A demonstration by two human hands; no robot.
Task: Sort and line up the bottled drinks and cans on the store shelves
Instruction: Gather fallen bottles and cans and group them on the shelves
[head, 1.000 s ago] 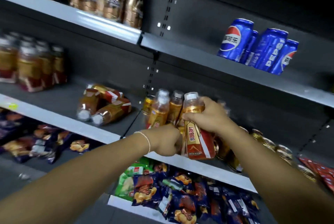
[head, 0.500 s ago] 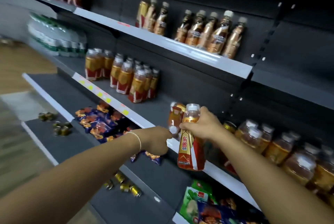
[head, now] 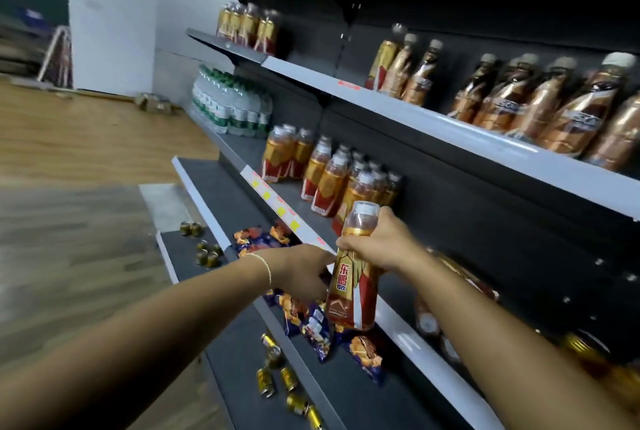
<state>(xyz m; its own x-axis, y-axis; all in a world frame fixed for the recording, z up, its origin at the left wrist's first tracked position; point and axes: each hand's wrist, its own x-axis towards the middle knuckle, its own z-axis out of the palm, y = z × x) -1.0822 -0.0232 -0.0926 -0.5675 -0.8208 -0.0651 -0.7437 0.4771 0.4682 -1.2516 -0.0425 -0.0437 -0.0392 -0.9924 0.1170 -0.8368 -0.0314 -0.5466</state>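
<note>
My right hand (head: 377,242) grips the red-and-gold plastic drink bottle (head: 351,285) by its neck. My left hand (head: 298,270) curls beside it; I cannot tell its grasp. I should carry the bottle upright to the matching bottles (head: 327,183) farther left.

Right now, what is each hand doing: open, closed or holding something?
Left hand: curled beside the bottle; cannot tell.
Right hand: grips the bottle's neck.
</note>
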